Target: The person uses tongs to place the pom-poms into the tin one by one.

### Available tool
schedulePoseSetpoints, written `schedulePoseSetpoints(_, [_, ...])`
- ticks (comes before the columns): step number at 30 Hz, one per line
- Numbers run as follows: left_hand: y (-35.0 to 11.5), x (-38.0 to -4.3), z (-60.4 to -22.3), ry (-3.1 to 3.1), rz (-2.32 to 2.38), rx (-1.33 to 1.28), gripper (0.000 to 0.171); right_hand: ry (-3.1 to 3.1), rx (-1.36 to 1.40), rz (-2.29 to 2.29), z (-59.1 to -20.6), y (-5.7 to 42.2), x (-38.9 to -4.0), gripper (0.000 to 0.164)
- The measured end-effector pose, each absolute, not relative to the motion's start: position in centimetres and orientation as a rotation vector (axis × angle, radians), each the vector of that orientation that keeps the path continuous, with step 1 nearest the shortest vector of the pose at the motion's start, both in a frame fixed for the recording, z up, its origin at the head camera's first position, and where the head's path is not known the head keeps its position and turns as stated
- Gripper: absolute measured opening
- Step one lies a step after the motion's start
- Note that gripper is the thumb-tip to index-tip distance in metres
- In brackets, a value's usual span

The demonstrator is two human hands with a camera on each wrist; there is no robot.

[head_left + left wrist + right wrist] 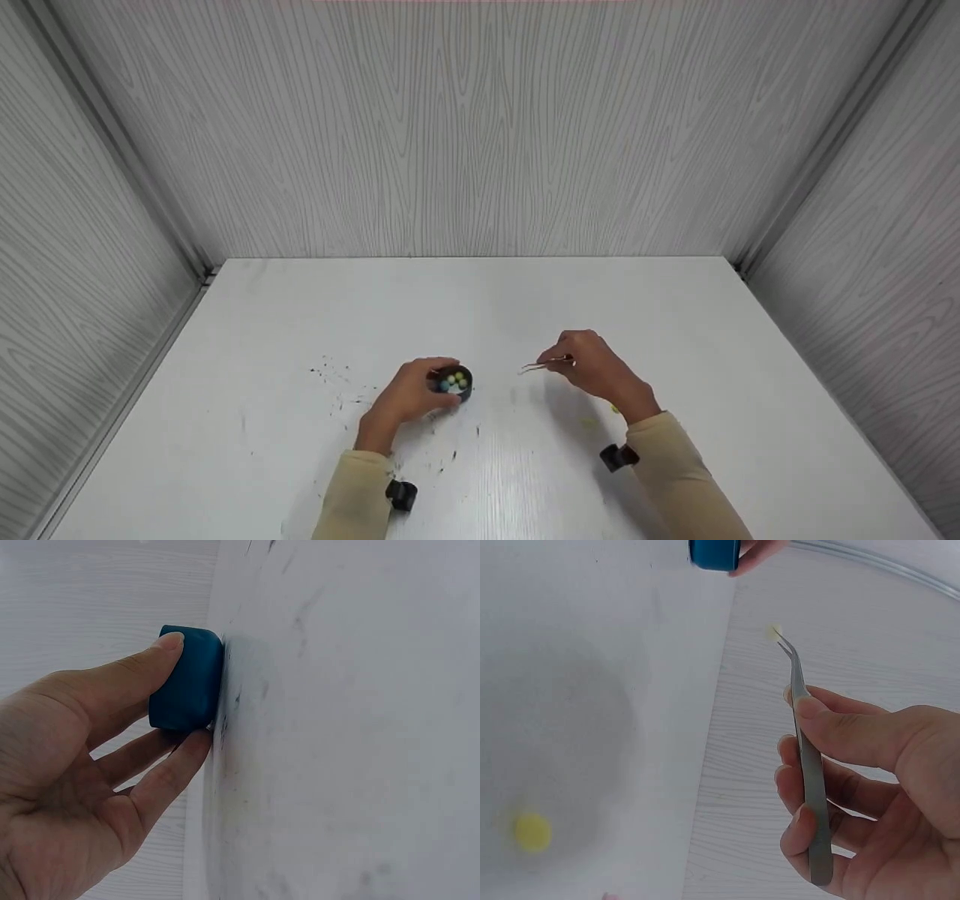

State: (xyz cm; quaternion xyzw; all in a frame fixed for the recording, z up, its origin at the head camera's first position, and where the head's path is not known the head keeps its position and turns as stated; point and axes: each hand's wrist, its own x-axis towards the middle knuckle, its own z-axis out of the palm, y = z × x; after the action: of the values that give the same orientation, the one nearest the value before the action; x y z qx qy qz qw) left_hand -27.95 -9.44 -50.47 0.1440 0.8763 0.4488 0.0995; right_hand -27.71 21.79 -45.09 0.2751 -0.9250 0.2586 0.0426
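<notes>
My left hand point(409, 394) grips a small round container point(466, 390) on the table, thumb on one side and fingers on the other. Its wall looks teal blue in the left wrist view. Several small green, yellow and blue balls point(454, 381) lie inside. To the right, my right hand point(592, 365) holds metal tweezers point(810, 772) above the table, pinched between thumb and fingers. Their bent tips point toward the container, apart from it. A pale yellowish spot point(774, 633) shows at the tips; whether it is a held ball, I cannot tell.
A yellow ball point(533, 832) lies on the white table point(360, 300) near my right wrist. Dark specks and smudges point(341, 371) mark the surface around my left hand. Grey wood-grain panels point(480, 135) stand at the back and both sides.
</notes>
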Motion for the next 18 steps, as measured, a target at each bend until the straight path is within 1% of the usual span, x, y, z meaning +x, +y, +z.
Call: schedulePoseSetpoints(18, [-9.3, -28.0, -50.6, 2.594, 1.318, 0.399, 0.058, -2.843, 0.821, 0.807, -45.5, 19.2, -27.9, 0.018])
